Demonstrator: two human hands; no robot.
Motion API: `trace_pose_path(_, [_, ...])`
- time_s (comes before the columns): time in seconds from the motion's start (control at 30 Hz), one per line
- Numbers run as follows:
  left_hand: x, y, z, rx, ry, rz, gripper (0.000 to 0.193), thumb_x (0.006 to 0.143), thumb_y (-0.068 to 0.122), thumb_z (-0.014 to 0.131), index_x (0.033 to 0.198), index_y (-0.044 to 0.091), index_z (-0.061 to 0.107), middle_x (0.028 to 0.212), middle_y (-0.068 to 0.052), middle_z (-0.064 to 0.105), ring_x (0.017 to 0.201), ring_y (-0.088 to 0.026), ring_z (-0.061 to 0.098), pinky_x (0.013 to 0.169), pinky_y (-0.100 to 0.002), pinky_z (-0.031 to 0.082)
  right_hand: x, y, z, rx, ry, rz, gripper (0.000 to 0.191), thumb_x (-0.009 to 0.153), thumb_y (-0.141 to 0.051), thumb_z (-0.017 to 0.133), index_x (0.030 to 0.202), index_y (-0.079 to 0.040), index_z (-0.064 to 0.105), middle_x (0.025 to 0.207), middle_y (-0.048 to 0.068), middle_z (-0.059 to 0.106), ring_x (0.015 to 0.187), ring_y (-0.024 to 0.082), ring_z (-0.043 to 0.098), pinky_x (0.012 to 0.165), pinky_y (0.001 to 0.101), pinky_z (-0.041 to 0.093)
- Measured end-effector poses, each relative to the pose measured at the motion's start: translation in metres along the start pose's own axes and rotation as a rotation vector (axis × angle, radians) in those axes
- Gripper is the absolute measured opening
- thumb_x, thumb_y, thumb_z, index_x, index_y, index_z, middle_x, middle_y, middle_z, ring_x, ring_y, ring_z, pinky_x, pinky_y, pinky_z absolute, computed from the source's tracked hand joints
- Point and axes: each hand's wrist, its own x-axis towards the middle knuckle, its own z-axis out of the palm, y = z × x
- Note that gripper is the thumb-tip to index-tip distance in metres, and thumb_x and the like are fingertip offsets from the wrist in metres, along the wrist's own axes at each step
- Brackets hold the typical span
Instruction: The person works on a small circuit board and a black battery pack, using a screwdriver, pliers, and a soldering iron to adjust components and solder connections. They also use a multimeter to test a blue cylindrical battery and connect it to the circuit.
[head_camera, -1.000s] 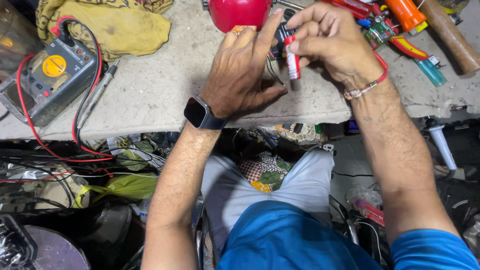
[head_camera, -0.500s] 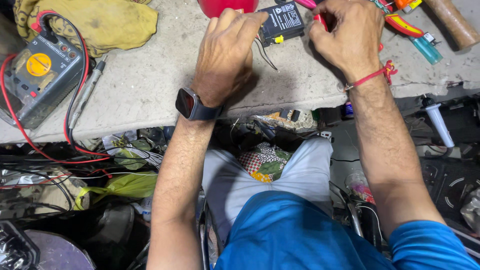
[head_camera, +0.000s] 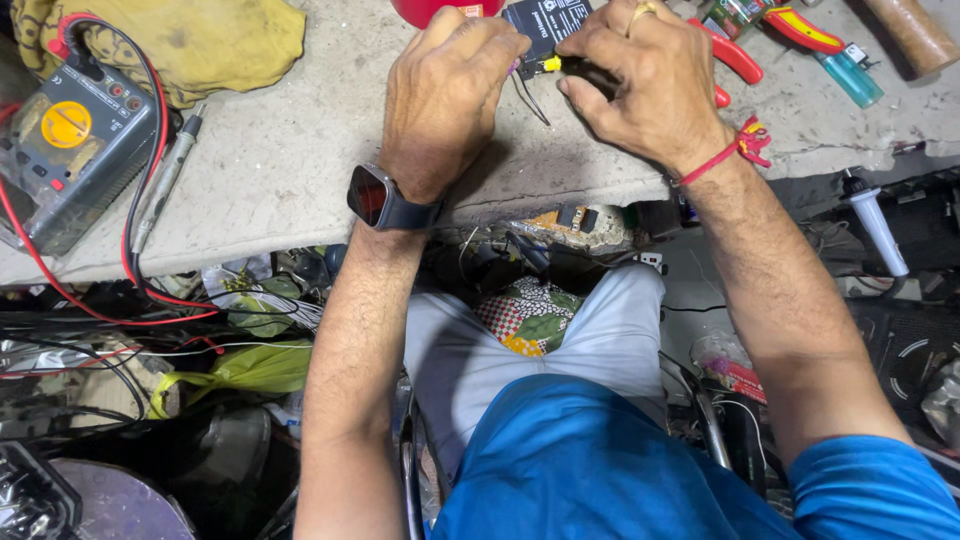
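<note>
At the top middle of the frame, two bare hands meet over a small black box with a label on it. The box lies on the grey workbench, right at the top edge. The left hand is curled into a loose fist beside the box, with the fingers bent and pressed together. The fingertips are hidden, so it is hard to tell just what they pinch. Thin dark wires hang down between the two hands. The right hand is wrapped around a dark tool with a yellow tip. The yellow tip pokes out toward the left hand, just under the box.

The left wrist wears a black smart watch. The right wrist has a red thread band, and one finger has a ring.

At the upper left of the frame sits a grey meter with a yellow dial. Red and black leads loop around it. A yellow cloth lies behind it. A pen-like probe lies next to the meter. At the upper right are red-handled pliers and a small blue lighter. A red round thing peeks in at the top, near the box.
</note>
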Motion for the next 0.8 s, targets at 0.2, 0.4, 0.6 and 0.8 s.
trace_pose_path(0.2, [0.002,0.004,-0.001,-0.051,0.015,-0.001,0.014,0.102,0.011,0.074,0.115,0.005,0.073,0.112,-0.006,0.071,0.104,-0.028,0.066,0.087,-0.041,0.056,0.006,-0.003,0.001,-0.109,-0.054,-0.043,0.017,0.092,-0.012,0.084,0.104,-0.008,0.073,0.104,0.003,0.064,0.098,0.025,0.061,0.077,0.0391,0.049])
trace_pose_path(0.4, [0.002,0.010,-0.002,-0.013,-0.005,0.018,0.015,0.097,0.005,0.070,0.112,0.005,0.068,0.114,-0.008,0.070,0.111,-0.030,0.059,0.096,-0.047,0.043,-0.004,0.005,0.002,-0.079,-0.024,-0.048,0.022,0.093,-0.004,0.078,0.110,-0.006,0.065,0.109,0.007,0.063,0.106,0.028,0.060,0.090,0.0439,0.045])
trace_pose_path(0.6, [0.006,0.012,0.004,0.107,-0.096,0.103,0.020,0.098,0.006,0.072,0.117,0.005,0.068,0.119,-0.008,0.066,0.119,-0.029,0.057,0.103,-0.047,0.040,-0.016,0.010,0.005,-0.104,-0.115,0.058,0.044,0.091,-0.006,0.075,0.134,-0.006,0.062,0.116,0.011,0.064,0.112,0.032,0.060,0.096,0.0496,0.043])
trace_pose_path(0.8, [0.013,0.010,0.013,0.177,-0.122,0.140,0.034,0.089,0.014,0.080,0.121,0.007,0.073,0.123,-0.005,0.066,0.120,-0.026,0.057,0.101,-0.050,0.035,-0.018,0.018,0.007,-0.084,-0.172,0.063,0.048,0.097,-0.012,0.075,0.143,-0.009,0.060,0.125,0.014,0.068,0.121,0.036,0.061,0.099,0.0547,0.043])
